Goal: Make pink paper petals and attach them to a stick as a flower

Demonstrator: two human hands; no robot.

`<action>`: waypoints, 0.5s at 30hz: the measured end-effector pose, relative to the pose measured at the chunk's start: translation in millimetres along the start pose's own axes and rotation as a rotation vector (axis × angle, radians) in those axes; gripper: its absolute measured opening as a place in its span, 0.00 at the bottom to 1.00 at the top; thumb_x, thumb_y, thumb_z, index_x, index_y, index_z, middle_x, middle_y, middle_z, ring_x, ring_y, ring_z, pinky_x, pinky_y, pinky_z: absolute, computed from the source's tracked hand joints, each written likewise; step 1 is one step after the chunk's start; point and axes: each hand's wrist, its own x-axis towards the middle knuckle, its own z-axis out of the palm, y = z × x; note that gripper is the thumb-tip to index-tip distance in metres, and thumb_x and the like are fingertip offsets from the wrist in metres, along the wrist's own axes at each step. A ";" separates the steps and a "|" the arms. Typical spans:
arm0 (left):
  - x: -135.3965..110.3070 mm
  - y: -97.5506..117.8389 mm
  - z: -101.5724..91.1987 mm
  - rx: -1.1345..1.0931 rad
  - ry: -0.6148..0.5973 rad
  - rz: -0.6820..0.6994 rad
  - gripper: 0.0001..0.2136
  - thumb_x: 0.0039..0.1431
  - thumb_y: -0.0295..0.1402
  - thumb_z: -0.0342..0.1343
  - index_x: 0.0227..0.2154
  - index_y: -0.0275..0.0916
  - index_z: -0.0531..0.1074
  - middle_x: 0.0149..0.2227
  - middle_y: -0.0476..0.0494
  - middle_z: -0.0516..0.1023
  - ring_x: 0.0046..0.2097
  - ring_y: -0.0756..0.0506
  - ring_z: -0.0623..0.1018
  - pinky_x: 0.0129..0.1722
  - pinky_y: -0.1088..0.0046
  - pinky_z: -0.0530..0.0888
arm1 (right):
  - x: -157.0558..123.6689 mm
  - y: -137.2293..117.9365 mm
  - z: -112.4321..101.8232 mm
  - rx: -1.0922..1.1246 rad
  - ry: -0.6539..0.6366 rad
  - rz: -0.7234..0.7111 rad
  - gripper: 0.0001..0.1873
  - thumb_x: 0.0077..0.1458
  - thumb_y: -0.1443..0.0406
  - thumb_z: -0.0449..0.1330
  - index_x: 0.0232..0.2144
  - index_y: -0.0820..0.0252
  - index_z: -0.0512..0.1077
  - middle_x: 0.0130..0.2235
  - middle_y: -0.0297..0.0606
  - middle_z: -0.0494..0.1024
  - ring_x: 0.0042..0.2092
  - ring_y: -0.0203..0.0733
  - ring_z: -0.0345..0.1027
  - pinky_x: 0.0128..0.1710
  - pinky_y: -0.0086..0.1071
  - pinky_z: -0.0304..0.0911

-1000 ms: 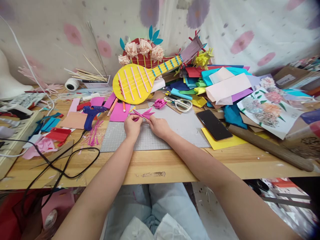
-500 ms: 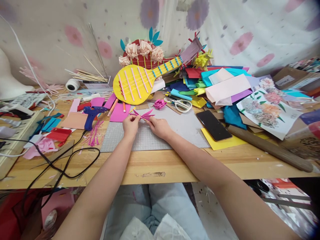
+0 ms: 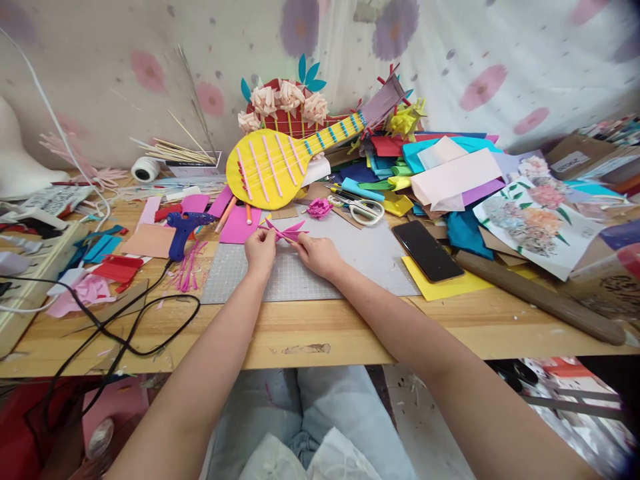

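Both my hands meet over the grey cutting mat [image 3: 350, 263] at the middle of the wooden table [image 3: 300, 330]. My left hand [image 3: 261, 252] and my right hand [image 3: 316, 254] are closed in a pinch on a small magenta paper flower with pointed petals [image 3: 286, 231], held just above the mat. The petals fan out away from me beyond my fingertips.
A blue glue gun [image 3: 183, 230] with black cords lies left of the mat. Behind stand a yellow paper guitar [image 3: 273, 167], scissors [image 3: 363, 209], a small pink paper rose [image 3: 319, 207] and heaps of coloured paper [image 3: 440, 170]. A black phone [image 3: 427, 250] and a wooden rolling pin [image 3: 540, 297] lie right.
My hands have shifted slightly and the flower's petals have turned a little between my fingers. Everything else stays put.
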 end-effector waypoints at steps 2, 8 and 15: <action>0.2 -0.9 -0.2 0.000 0.000 -0.003 0.10 0.46 0.35 0.52 0.15 0.38 0.64 0.16 0.54 0.62 0.22 0.54 0.63 0.25 0.77 0.65 | 0.2 0.8 0.5 -0.003 -0.002 -0.017 0.20 0.63 0.57 0.38 0.42 0.61 0.65 0.36 0.40 0.77 0.36 0.40 0.71 0.32 0.29 0.52; 3.3 -5.0 -0.1 0.067 -0.072 0.095 0.13 0.50 0.41 0.51 0.19 0.38 0.66 0.20 0.51 0.67 0.26 0.53 0.67 0.29 0.76 0.67 | 1.8 -1.2 -0.7 -0.020 -0.027 0.056 0.21 0.63 0.57 0.36 0.43 0.62 0.64 0.37 0.43 0.77 0.38 0.42 0.70 0.33 0.29 0.53; 2.2 -7.1 -3.1 0.148 -0.157 0.212 0.09 0.45 0.38 0.57 0.27 0.38 0.73 0.30 0.47 0.75 0.34 0.50 0.74 0.36 0.75 0.70 | 3.1 3.4 -0.6 -0.055 -0.020 0.095 0.22 0.63 0.57 0.34 0.43 0.62 0.64 0.39 0.44 0.77 0.39 0.43 0.71 0.33 0.30 0.54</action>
